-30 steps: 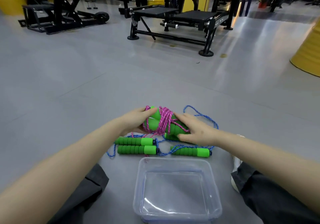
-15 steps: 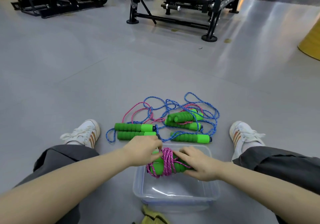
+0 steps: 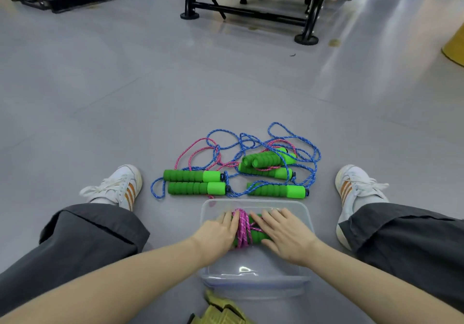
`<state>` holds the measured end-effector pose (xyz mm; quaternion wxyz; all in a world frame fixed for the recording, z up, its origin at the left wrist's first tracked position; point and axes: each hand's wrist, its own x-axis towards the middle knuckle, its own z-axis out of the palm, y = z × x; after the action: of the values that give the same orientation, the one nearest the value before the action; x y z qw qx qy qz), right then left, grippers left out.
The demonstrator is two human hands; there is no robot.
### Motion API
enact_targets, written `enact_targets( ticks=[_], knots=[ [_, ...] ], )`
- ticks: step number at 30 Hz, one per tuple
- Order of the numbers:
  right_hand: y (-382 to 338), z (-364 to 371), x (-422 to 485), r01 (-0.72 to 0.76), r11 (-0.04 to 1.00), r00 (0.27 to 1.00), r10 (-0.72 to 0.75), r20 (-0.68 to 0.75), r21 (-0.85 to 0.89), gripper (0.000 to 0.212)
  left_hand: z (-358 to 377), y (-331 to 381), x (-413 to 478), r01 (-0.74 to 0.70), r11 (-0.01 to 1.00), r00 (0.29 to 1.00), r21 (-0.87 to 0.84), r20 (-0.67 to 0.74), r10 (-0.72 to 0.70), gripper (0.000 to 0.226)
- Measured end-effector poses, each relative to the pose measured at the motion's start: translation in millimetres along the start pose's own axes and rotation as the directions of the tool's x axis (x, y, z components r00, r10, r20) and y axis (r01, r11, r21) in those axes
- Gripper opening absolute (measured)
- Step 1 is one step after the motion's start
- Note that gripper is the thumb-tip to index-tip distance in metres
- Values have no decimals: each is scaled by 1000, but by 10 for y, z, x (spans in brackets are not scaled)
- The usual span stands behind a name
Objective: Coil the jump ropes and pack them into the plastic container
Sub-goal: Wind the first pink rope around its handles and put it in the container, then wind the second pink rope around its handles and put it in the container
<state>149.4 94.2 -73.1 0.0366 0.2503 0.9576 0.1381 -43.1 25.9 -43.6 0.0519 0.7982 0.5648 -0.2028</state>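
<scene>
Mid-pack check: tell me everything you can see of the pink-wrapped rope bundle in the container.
The bundle is green foam handles bound round the middle by several turns of pink braided cord. It lies inside the clear plastic container, in its far half. The left hand covers one end and the right hand the other, fingers laid flat on it, so only the cord and patches of green show.

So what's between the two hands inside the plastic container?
In the head view, the coiled jump rope, pink cord wound round green handles, lies between the left hand and right hand, both touching it, inside the plastic container.
</scene>
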Motion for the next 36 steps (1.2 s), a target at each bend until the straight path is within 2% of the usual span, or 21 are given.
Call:
enact_targets(
  ticks=[4,7,10,11,13,16,20,23,25,27,29,30,32,34,36],
  knots=[
    [-95,9,-29,-56,998,998,57,35,-20,58,142,64,24,-10,1000,1000,1,-16,10,58],
    [-94,3,24,-101,993,995,99,28,67,74,10,-21,16,-25,999,1000,-32,-5,25,65],
    [-74,-60,59,-147,984,988,142,58,99,79,-101,-121,-28,-61,989,984,-131,-173,38,80],
    [-73,-85,74,-138,985,990,133,55,107,80,-116,-122,-39,-102,982,978,-160,-195,70,78],
    [-81,-143,83,-157,979,985,146,94,132,80,-99,-89,-51,-205,976,949,-66,-257,182,68],
    [-61,-183,76,-140,981,986,127,106,131,75,17,-56,-29,-246,968,941,58,-225,253,68],
    [16,-295,17,-124,975,965,76,251,182,63,-59,-9,28,-264,962,959,75,-88,270,69],
    [70,-488,88,-147,950,986,117,122,275,48,-195,-55,39,-272,960,951,-62,-171,259,73],
    [152,-490,144,-101,963,991,119,-60,249,36,-236,-123,67,-312,945,908,-98,-323,266,58],
    [247,-552,218,-138,948,974,183,-134,287,31,-277,-203,169,-280,956,834,-88,-515,197,36],
    [373,-649,307,-247,887,943,312,-112,390,31,-473,-257,280,-173,963,795,-207,-607,12,30],
    [446,-663,342,-312,853,919,383,-96,419,30,-593,-279,338,-104,947,797,-303,-595,-102,31],
    [647,-625,422,-437,790,874,486,-3,430,26,-750,-372,528,54,890,821,-453,-487,-298,36],
    [827,-603,487,-560,682,818,546,182,470,29,-855,-442,751,175,855,848,-489,-366,-383,46],
    [972,-529,552,-627,599,774,553,309,498,34,-928,-495,977,267,833,884,-485,-219,-412,56]
  ],
)
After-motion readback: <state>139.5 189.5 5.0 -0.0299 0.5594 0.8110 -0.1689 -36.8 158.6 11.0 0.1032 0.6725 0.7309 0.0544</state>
